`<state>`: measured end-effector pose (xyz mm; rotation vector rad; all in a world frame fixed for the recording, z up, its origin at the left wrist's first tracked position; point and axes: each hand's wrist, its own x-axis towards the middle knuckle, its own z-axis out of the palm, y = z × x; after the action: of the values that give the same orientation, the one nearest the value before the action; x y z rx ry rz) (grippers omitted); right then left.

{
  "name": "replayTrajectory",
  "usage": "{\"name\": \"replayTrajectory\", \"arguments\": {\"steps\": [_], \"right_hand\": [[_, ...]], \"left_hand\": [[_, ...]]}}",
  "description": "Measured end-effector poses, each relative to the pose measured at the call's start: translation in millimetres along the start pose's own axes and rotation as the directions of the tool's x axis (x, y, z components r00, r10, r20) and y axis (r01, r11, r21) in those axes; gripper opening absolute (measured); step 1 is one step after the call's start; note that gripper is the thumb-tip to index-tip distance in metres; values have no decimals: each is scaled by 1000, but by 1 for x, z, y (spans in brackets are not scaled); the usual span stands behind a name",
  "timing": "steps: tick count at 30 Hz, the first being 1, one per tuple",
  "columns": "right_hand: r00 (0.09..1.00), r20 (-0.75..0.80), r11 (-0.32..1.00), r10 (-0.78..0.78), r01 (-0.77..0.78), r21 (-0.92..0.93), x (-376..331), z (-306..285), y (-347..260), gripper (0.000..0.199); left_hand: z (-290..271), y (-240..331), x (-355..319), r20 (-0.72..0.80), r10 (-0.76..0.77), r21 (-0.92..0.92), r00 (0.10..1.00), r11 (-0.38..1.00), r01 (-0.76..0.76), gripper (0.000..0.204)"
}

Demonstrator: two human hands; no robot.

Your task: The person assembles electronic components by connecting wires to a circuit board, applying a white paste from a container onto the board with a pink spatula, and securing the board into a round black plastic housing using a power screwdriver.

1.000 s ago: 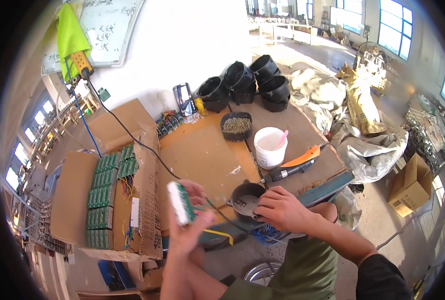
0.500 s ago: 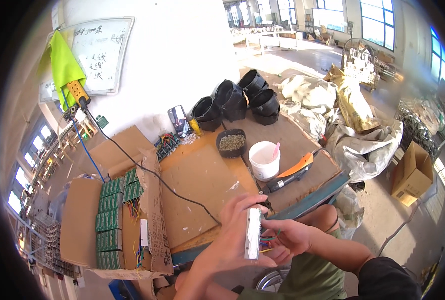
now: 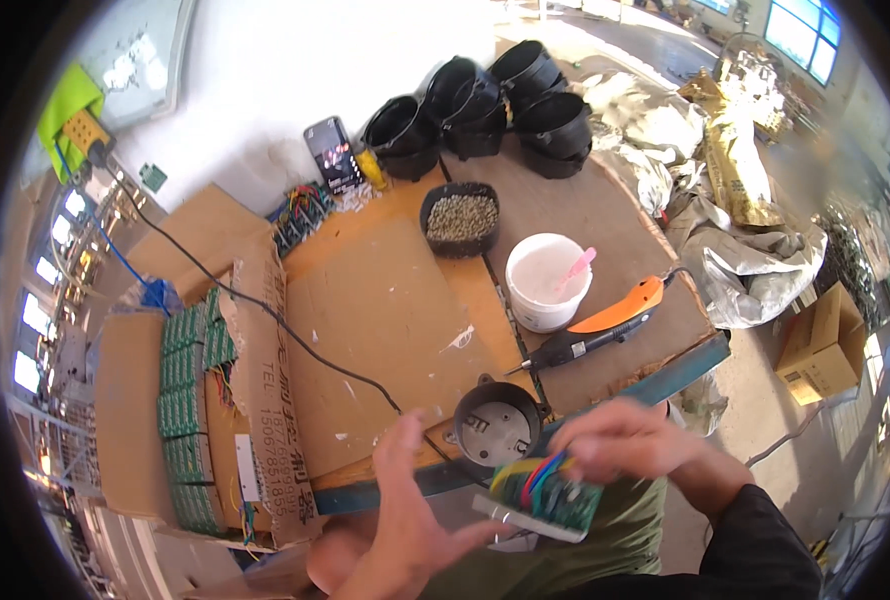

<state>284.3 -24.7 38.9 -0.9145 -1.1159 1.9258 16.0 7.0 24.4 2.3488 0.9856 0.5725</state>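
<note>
A green circuit board (image 3: 575,508) with a pale strip along its lower edge hangs over the front of the table. Red, blue and yellow wires (image 3: 537,482) loop across it. My right hand (image 3: 620,440), a little blurred, pinches the board at its wires and upper edge. My left hand (image 3: 405,525) is open, fingers pointing up, its thumb stretched toward the pale strip; whether it touches cannot be made out. Just beyond the board, a round black housing (image 3: 500,425) with a grey inside and side lugs sits at the table's front edge.
An orange-and-black power tool (image 3: 615,320) lies beside a white bucket (image 3: 545,305). Behind are a black bowl of granules (image 3: 462,218), stacked black housings (image 3: 465,105) and a phone (image 3: 333,155). A black cable (image 3: 305,345) crosses the table near a carton (image 3: 130,400) of circuit boards.
My left hand has let go of the board and opened to the left. The board has turned from upright to show its wired face, held by my right hand. The view has tilted down, revealing the front housing.
</note>
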Motion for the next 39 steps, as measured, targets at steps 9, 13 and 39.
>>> {"name": "replayTrajectory", "arguments": {"steps": [9, 13, 39], "right_hand": [[851, 9, 478, -526, 304, -824, 24, -22, -30, 5], [849, 147, 388, -508, 378, -840, 44, -35, -22, 9], [581, 559, -428, -592, 361, -829, 73, -43, 19, 20]], "left_hand": [[97, -28, 13, -386, -324, -438, 864, 888, 137, 118], [94, -45, 16, -325, -240, -533, 915, 846, 33, 111], [98, -51, 24, -418, -279, -514, 864, 857, 27, 99]]}}
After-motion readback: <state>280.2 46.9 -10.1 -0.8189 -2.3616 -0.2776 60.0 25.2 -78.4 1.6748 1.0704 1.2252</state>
